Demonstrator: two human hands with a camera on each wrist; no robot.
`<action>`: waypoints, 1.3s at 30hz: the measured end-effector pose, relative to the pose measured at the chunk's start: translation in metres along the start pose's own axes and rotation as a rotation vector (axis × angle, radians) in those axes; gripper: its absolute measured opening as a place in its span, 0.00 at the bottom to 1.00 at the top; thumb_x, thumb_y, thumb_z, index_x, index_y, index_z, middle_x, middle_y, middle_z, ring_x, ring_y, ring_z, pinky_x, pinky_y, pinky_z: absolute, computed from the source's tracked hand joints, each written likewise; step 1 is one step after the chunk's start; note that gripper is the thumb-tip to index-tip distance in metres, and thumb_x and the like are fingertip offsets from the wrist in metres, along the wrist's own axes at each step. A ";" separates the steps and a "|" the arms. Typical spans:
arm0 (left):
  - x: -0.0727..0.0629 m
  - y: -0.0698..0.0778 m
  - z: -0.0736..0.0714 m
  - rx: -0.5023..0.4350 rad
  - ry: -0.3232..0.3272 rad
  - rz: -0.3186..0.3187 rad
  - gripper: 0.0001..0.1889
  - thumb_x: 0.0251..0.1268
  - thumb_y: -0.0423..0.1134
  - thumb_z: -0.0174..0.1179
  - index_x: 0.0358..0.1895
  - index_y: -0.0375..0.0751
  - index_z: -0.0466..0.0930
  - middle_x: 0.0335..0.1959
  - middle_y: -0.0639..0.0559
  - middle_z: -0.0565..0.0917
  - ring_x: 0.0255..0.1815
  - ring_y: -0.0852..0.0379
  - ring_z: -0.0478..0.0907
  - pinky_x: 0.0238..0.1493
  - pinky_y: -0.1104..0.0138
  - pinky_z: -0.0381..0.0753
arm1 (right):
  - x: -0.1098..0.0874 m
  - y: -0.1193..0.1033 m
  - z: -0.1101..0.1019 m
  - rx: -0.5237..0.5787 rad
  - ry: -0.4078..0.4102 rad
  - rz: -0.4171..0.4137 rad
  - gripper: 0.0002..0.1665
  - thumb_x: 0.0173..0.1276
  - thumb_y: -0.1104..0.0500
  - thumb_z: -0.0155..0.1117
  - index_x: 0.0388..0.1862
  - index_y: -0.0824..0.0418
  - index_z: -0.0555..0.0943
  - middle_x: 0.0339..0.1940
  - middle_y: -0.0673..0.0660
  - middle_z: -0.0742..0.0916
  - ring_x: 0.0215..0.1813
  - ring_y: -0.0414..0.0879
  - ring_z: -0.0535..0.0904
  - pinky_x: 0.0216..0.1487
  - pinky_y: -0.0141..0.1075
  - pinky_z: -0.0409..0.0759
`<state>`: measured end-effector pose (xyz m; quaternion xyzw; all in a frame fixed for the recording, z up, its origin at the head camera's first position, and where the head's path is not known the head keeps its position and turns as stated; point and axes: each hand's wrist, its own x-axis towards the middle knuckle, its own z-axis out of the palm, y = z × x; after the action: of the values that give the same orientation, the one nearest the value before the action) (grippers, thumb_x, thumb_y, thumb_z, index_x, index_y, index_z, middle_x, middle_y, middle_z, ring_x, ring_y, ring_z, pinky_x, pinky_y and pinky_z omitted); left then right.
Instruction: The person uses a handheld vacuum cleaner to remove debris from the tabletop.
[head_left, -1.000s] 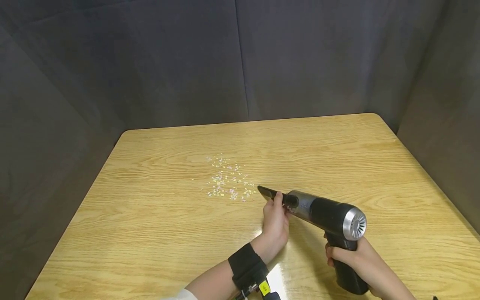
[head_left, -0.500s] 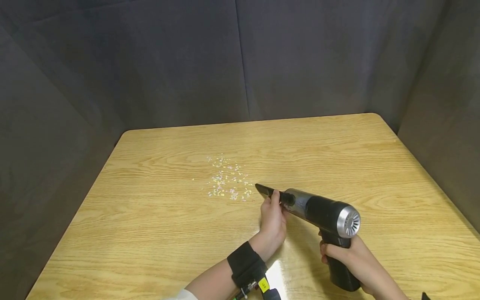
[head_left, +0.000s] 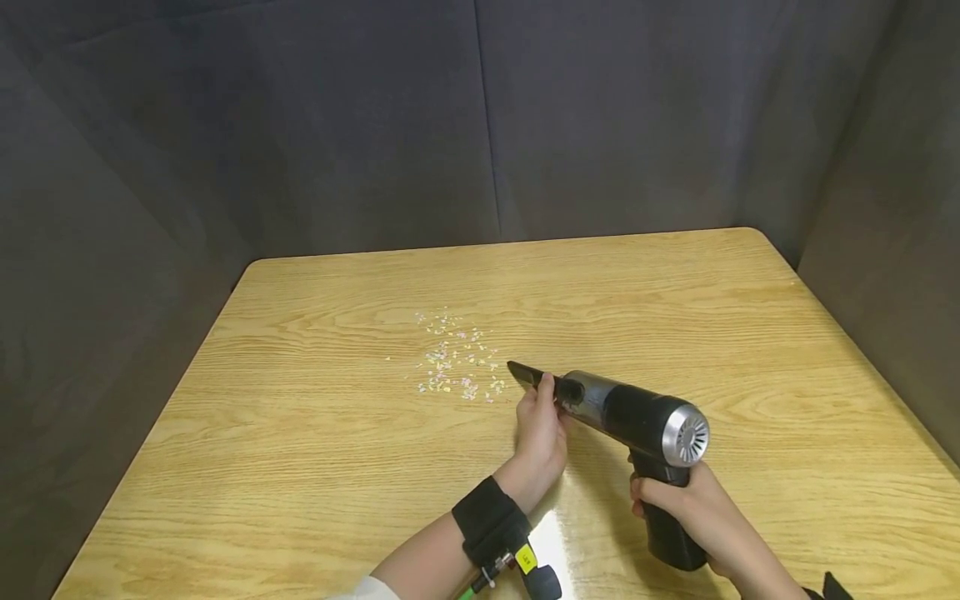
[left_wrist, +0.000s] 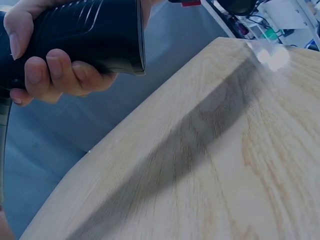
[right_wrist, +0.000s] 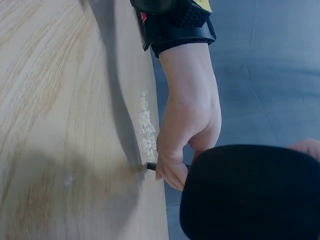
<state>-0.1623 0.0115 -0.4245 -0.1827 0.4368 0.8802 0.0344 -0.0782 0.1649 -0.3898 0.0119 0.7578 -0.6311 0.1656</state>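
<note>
A black and silver handheld vacuum cleaner is held above the table in the head view, its flat nozzle pointing left. My right hand grips the handle, and its curled fingers show around the black handle in the left wrist view. My left hand holds the nozzle near its base, thumb on top. Just left of the nozzle tip lie many tiny pale paper scraps. In the right wrist view the handle's base hides part of the vacuum behind my left hand.
The wooden table has rounded far corners. Dark grey curtains stand behind it and along both sides. A black strap with a small device is on my left wrist. Equipment and cables appear beyond the table in the left wrist view.
Both hands have moved the vacuum slightly left and away from me, with the nozzle tip shifting toward the far side. The scraps look much the same.
</note>
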 end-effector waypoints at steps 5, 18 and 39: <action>-0.003 0.001 0.001 -0.008 0.010 -0.005 0.10 0.77 0.42 0.44 0.35 0.43 0.68 0.30 0.58 0.73 0.29 0.69 0.72 0.36 0.78 0.72 | -0.001 0.000 -0.001 -0.007 -0.009 0.002 0.22 0.59 0.65 0.56 0.51 0.74 0.66 0.27 0.52 0.80 0.30 0.45 0.79 0.37 0.38 0.78; -0.013 -0.001 0.003 -0.008 0.033 -0.028 0.08 0.76 0.41 0.43 0.40 0.40 0.66 0.35 0.55 0.71 0.32 0.67 0.73 0.38 0.77 0.74 | -0.008 0.000 -0.011 -0.010 -0.068 0.013 0.24 0.57 0.67 0.55 0.53 0.75 0.64 0.31 0.54 0.78 0.31 0.45 0.79 0.37 0.38 0.80; -0.026 -0.002 -0.001 0.024 0.017 -0.019 0.08 0.76 0.41 0.43 0.39 0.41 0.66 0.35 0.55 0.73 0.32 0.66 0.74 0.39 0.75 0.72 | -0.014 0.006 -0.020 -0.040 -0.135 -0.023 0.23 0.60 0.66 0.55 0.54 0.72 0.64 0.31 0.52 0.78 0.31 0.45 0.80 0.36 0.37 0.79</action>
<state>-0.1369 0.0144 -0.4177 -0.1938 0.4458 0.8729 0.0415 -0.0685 0.1878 -0.3892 -0.0427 0.7576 -0.6168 0.2091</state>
